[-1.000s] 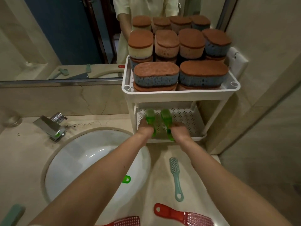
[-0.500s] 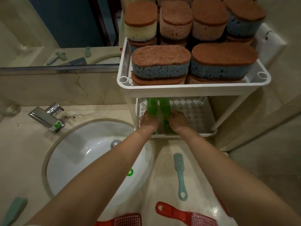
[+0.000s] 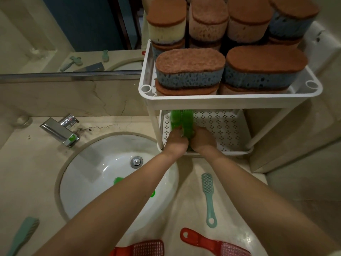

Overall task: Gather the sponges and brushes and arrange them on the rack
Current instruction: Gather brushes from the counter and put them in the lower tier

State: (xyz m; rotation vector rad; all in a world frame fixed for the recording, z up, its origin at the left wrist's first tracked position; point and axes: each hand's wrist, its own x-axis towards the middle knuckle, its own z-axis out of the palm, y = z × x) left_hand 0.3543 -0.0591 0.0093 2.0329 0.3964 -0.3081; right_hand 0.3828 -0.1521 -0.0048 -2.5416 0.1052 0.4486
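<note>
Two green brushes [image 3: 181, 120] lie side by side, touching, on the perforated lower shelf [image 3: 221, 130] of the white rack [image 3: 230, 101], heads pointing toward the back. The left hand [image 3: 176, 140] grips the handle of the left one and the right hand [image 3: 202, 139] grips the handle of the right one. The hands sit close together at the shelf's front edge, fingers curled around the handles.

The rack's upper shelf is packed with sponges [image 3: 190, 67], brown pads up. Two blue ones lie stacked over others at the front, and a row stands behind them.

The rack stands on the bench [image 3: 22, 172], to the right of the sink [image 3: 96, 172]. On the bench in front of it lies a teal brush [image 3: 208, 196], and nearer the camera two red brushes [image 3: 212, 244]. Another green brush [image 3: 118, 180] lies in the sink, mostly hidden under the left forearm. A second teal brush [image 3: 24, 233] lies at the bench's far left, and a chrome tap [image 3: 59, 130] stands behind the sink.
</note>
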